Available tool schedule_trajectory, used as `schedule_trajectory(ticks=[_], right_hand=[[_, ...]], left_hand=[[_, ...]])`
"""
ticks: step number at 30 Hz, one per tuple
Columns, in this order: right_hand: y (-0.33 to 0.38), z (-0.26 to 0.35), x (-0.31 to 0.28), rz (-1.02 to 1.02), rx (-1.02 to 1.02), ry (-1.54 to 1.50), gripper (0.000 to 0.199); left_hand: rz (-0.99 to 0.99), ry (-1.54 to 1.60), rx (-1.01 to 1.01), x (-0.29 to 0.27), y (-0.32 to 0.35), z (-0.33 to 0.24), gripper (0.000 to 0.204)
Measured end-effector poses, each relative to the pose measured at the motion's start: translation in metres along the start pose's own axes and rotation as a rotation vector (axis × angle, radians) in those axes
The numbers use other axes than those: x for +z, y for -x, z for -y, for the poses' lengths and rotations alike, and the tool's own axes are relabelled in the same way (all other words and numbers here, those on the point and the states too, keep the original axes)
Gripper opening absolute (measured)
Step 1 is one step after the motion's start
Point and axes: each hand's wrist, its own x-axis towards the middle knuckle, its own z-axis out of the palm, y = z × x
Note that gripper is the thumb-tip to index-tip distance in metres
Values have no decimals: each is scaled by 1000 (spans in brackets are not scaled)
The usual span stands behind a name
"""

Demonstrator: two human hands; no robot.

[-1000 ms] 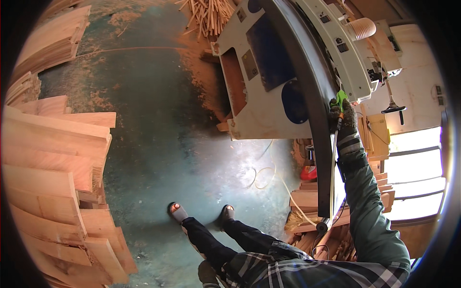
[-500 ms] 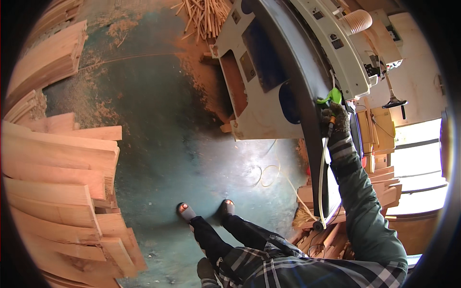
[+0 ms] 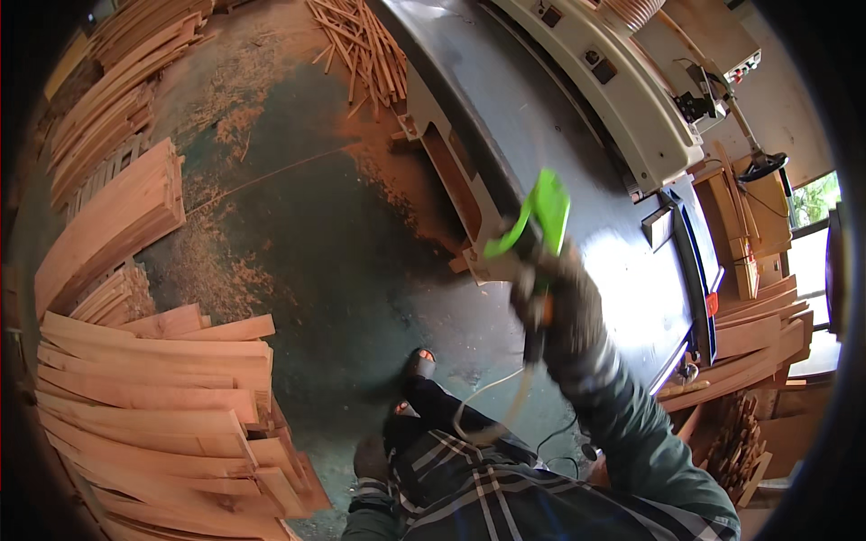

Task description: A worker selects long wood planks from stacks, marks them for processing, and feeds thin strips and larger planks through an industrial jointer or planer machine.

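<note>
- R hand (image 3: 566, 302): gloved, fingers closed round green gun (image 3: 552, 212); blurred, so exact finger pos. on the lever unclear.
- Gun: up in front of the body, nr worktop's (image 3: 505, 77) near edge as seen from above; can't tell ht over it.
- L hand (image 3: 370, 458): gloved, low by L thigh, nothing seen in it; can't tell how far open.
- Hose (image 3: 521, 397): pale, runs down from gun, curves in front of the legs. Poss. trip or snag: a loop could catch a foot or the worktop corner & jerk the gun.
- Grip: bulky glove = less feel, so lever could get squeezed by accident, esp. w/ hand this blurred.
- Dust (image 3: 236, 221): lots on floor beyond stack (image 3: 153, 361); if gun blows air, a stray jet that way could kick it up, poss. into eyes.
- Feet: open-toed sandals (image 3: 426, 357), so a dropped gun or slipped board could hurt toes.
- Beam (image 3: 622, 90): over worktop's far side; a wide R swing could knock gun on its end.
</note>
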Motion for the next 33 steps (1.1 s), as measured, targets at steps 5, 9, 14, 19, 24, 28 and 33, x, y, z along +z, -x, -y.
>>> schedule_trajectory(ticks=[5,9,14,19,24,28,33], right_hand=[[-190,44,-90,-202,-41,-15,18],[-279,46,-121,-440,-181,91,13],[-334,61,-97,-420,-25,190,12],[-377,78,-100,-382,-31,156,14],[-397,81,-92,-508,-96,232,16],[-403,87,-102,-408,-92,337,17],[-399,90,-102,-389,32,232,17]], left_hand=[[-120,376,-326,-65,-90,-31,31],[-35,601,-587,-79,-130,-34,40],[10,571,-528,-74,-164,-13,35],[-3,674,-451,-69,-173,-6,29],[31,583,-419,-70,-185,2,25],[92,585,-405,-87,-200,1,26],[103,579,-427,-84,-202,8,26]])
